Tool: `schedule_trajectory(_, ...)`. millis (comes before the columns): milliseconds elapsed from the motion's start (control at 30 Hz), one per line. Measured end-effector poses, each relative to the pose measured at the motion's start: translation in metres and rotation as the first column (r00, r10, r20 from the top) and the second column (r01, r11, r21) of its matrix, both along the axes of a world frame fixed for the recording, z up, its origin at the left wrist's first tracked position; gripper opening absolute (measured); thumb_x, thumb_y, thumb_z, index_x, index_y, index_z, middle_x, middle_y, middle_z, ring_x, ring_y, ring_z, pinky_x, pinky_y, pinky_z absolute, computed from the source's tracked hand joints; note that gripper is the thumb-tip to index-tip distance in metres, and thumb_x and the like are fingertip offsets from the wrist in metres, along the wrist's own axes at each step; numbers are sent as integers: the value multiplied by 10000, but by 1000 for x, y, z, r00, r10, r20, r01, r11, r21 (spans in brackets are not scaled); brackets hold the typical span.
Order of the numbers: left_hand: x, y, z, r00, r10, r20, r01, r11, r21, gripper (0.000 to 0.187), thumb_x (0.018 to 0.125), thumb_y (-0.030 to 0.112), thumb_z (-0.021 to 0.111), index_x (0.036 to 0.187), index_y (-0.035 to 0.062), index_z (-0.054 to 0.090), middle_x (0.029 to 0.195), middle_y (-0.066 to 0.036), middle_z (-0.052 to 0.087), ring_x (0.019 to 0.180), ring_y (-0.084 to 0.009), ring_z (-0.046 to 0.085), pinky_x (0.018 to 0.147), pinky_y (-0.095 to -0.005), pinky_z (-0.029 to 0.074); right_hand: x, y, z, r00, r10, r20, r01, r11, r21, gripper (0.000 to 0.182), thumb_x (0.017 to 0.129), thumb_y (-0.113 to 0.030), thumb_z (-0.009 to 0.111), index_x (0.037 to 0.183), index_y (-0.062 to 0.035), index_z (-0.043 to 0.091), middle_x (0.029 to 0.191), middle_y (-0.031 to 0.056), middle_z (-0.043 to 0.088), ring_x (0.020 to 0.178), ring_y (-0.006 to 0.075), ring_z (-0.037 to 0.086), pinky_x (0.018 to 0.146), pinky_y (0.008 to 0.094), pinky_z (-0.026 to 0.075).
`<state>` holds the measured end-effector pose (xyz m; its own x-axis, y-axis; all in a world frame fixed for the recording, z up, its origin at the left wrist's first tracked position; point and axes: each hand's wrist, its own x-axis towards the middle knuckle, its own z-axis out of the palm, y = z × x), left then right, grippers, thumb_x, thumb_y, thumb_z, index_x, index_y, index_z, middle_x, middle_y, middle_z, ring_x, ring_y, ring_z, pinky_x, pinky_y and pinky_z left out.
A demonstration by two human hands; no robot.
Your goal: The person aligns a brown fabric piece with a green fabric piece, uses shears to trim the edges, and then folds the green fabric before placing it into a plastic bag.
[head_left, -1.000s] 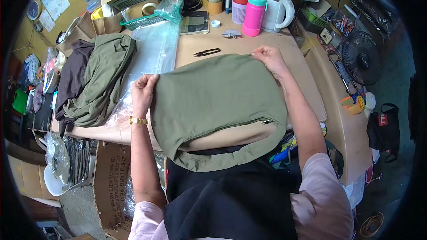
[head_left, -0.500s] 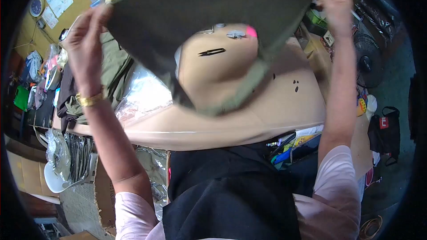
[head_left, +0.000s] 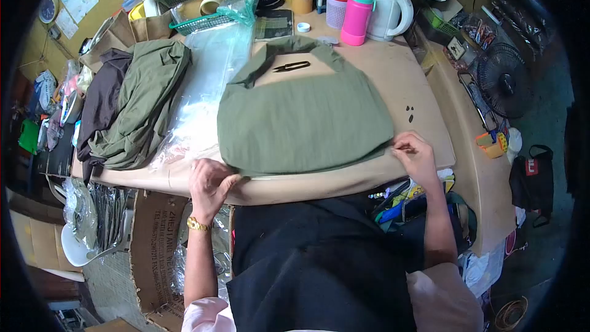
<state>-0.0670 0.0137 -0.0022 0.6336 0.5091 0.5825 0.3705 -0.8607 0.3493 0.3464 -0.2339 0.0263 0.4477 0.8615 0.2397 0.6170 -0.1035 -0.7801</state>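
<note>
An olive-green cloth shoulder bag (head_left: 301, 120) lies flattened on the table, its strap (head_left: 255, 64) looping away from me. At the bag's lower right corner, my right hand (head_left: 416, 155) pinches the edge between thumb and fingers. My left hand (head_left: 212, 183), with a gold watch at the wrist, is closed at the lower left edge; its thumb and fingertips meet the cloth there. Inside the strap loop rests a pair of black thread snips (head_left: 292, 66), touched by neither hand.
Left of the bag are clear plastic sleeves (head_left: 206, 80) and a heap of green and dark cloth (head_left: 138, 104). A pink bottle (head_left: 356, 18) and a white kettle (head_left: 388, 12) stand at the back. Small dark pieces (head_left: 410, 114) lie to the right. A fan (head_left: 504, 80) stands beyond.
The bag, held up and stretched between both raised hands before, has come down flat onto the table. Both hands have lowered towards me, still at its lower corners.
</note>
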Motion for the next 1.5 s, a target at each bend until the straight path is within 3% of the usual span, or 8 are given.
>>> schedule_trajectory(67, -4, -8, -6, 978, 140, 156, -97, 961, -258, 546, 628, 252, 898, 1063, 63, 627, 1089, -113, 659, 994, -296, 610, 932, -425, 425, 0, -7, -6, 992, -124, -25, 124, 992, -11, 279, 720, 19, 762, 953, -25, 616, 1070, 103, 632, 960, 199, 638, 894, 332, 489)
schedule_trajectory(167, 15, -9, 25, 984, 53, 169, -46, 998, -45, 691, 614, 286, 904, 1191, 72, 590, 1188, -114, 625, 1038, -321, 612, 1002, -428, 401, -23, 10, 15, 924, -171, 343, 99, 971, 216, 388, 670, 21, 785, 994, -34, 580, 1171, 128, 604, 969, 254, 640, 984, 384, 441)
schedule_trajectory(300, 22, 22, 24, 992, -105, -64, 109, 992, 58, 250, 771, 93, 773, 1005, 67, 692, 982, -83, 705, 988, -279, 647, 1045, -446, 380, -3, 33, 10, 872, -42, 487, -78, 972, 223, 309, 690, 32, 746, 958, -30, 605, 1053, 130, 651, 930, 288, 649, 1051, 416, 383)
schedule_trajectory(467, 34, 42, 12, 969, 27, 244, 31, 973, -231, 82, 900, 66, 683, 877, -12, 691, 702, -89, 666, 657, -154, 610, 638, -298, 462, 29, 50, 5, 992, -32, 126, 8, 982, 191, 101, 850, 39, 635, 946, 13, 655, 778, 58, 676, 785, 159, 651, 929, 325, 451)
schedule_trajectory(900, 47, 51, 6, 982, 90, 165, 54, 706, -706, 186, 934, 140, 678, 1003, -32, 665, 795, 9, 638, 762, -50, 524, 703, -241, 461, 34, 77, 7, 995, -28, -94, 21, 997, -78, 150, 866, -53, 688, 989, 11, 631, 874, 6, 642, 819, 57, 575, 735, 225, 464)
schedule_trajectory(1167, 37, 36, 27, 988, -121, 96, 154, 825, -544, 382, 666, 127, 856, 963, 30, 636, 853, -72, 650, 849, -171, 595, 820, -335, 448, 7, 64, 53, 976, 166, -139, -189, 967, -169, 366, 627, -61, 826, 933, -46, 626, 869, 12, 594, 896, 129, 549, 914, 290, 417)
schedule_trajectory(1233, 33, 36, 30, 987, -159, -9, 142, 903, -405, 285, 640, 53, 797, 803, 68, 564, 753, -40, 582, 740, -202, 552, 806, -337, 389, 8, 62, 55, 884, 290, 368, -197, 943, -270, 292, 655, -102, 814, 861, -47, 615, 808, 74, 603, 838, 238, 579, 930, 345, 402)
schedule_trajectory(1500, 39, 17, 1, 980, -141, -142, 155, 983, 98, 353, 439, 35, 679, 662, 117, 419, 693, -58, 407, 701, -282, 455, 764, -404, 351, -1, 43, 6, 683, 291, 670, -260, 954, -150, 241, 586, 9, 675, 697, -86, 484, 680, 40, 484, 744, 240, 531, 839, 399, 392)
